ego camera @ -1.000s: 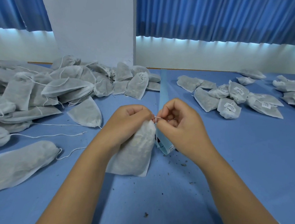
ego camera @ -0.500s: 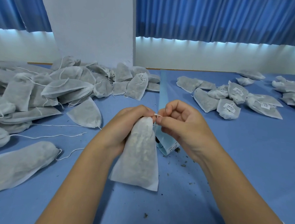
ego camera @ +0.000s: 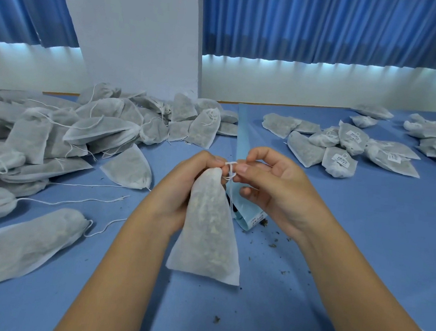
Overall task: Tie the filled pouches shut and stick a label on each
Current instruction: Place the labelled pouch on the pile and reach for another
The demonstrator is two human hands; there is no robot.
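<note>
1. Blue curtains (ego camera: 327, 25) hang along the back wall with a white pillar (ego camera: 133, 33) between them; a blue table (ego camera: 362, 242) runs beneath everything.
2. Along the table's left edge, and back to the far edge by the pillar, lies a heap of pouches (ego camera: 57, 131) with loose strings; a lone pouch (ego camera: 25, 244) lies toward the near left corner, its string trailing.
3. At mid-table, toward the near edge, the left hand (ego camera: 192, 181) has its fingers curled tight round the gathered neck of the held pouch (ego camera: 206, 232).
4. That pouch's long axis runs from the neck, at the far end, to the flat bottom seam, toward the near edge; whether the seam rests on the table I cannot tell.
5. The string (ego camera: 229, 170) loops just right of the neck, between the two hands; its tail drops along the pouch's right side.
6. The right hand (ego camera: 270, 187) pinches the loop between thumb and forefinger; its other fingers are loosely curled and hold nothing.
7. By my reading the knot is not yet drawn tight; since the string lies right of the left hand's grip, the pull should go rightward, across the long axis, while the neck is held firm.
8. A pale label strip (ego camera: 242, 146) runs from behind the hands toward the far edge; it is nearer the right hand.
9. Toward the right edge lie labelled pouches (ego camera: 343, 154).
</note>
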